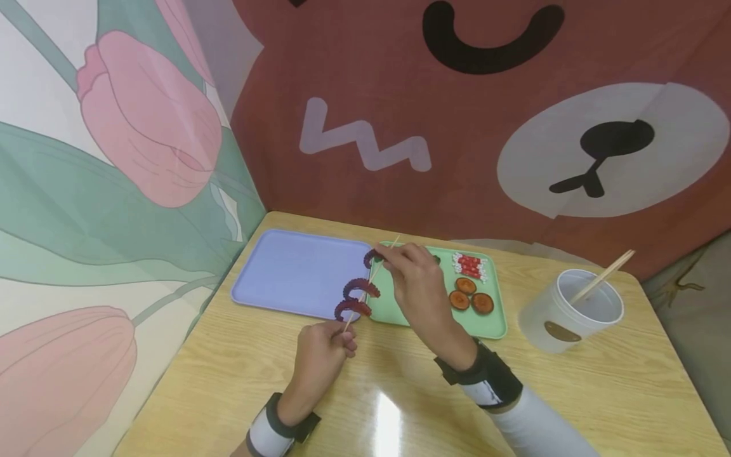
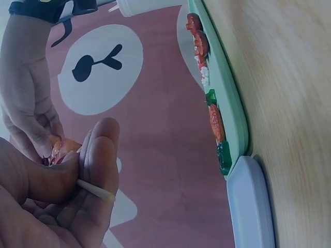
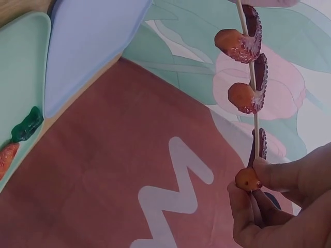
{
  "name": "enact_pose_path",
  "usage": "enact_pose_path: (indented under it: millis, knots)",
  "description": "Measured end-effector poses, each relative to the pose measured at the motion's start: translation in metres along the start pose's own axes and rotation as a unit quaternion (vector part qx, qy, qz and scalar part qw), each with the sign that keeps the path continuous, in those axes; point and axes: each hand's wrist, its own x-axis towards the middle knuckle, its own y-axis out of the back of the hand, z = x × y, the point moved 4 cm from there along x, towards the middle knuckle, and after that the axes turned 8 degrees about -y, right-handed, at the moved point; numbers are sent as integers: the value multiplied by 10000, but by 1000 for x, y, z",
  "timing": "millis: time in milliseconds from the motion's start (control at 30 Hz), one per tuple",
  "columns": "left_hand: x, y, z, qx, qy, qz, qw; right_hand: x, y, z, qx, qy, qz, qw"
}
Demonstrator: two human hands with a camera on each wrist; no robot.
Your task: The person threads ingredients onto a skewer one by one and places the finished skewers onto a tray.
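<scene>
Two curled, dark red octopus tentacle pieces (image 1: 362,287) sit spaced along a thin wooden skewer (image 3: 256,124), which slants up over the trays. My left hand (image 1: 320,355) pinches the skewer's lower end between thumb and fingers; a short stub pokes out past them in the left wrist view. Higher up, my right hand (image 1: 422,295) pinches a third tentacle piece (image 3: 247,179) by its orange cut end, close to the skewer's upper part. The skewer's tip shows beyond the right fingers in the head view. Those fingers partly hide the third piece.
A blue tray (image 1: 302,270) lies left of a green tray (image 1: 394,311). The green tray bears round brown slices (image 1: 482,303), red-and-white pieces (image 1: 471,266) and dark green pieces (image 2: 223,157). At right stands a white bucket (image 1: 548,320) with wooden sticks (image 1: 602,277). Printed cloth hangs behind.
</scene>
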Motion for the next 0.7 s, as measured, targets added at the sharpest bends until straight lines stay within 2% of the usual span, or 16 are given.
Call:
enact_pose_path:
  millis: [300,400,533,700]
  knots:
    - [-2,1,-3,-78,96,-67,9999,-5,-7,-3,-52,269,85,9996]
    - [0,0,-2,-160,6,-54,9999,-6,-12,-3,-96,334,57,9994]
    - [4,-2,0,-102,-143,-96,9998,-7,-13,-1,-105,175,-36,9998]
    - [5,-1,0,93,-73,-61,9999,-8,-13,1,0,23,-279,9996]
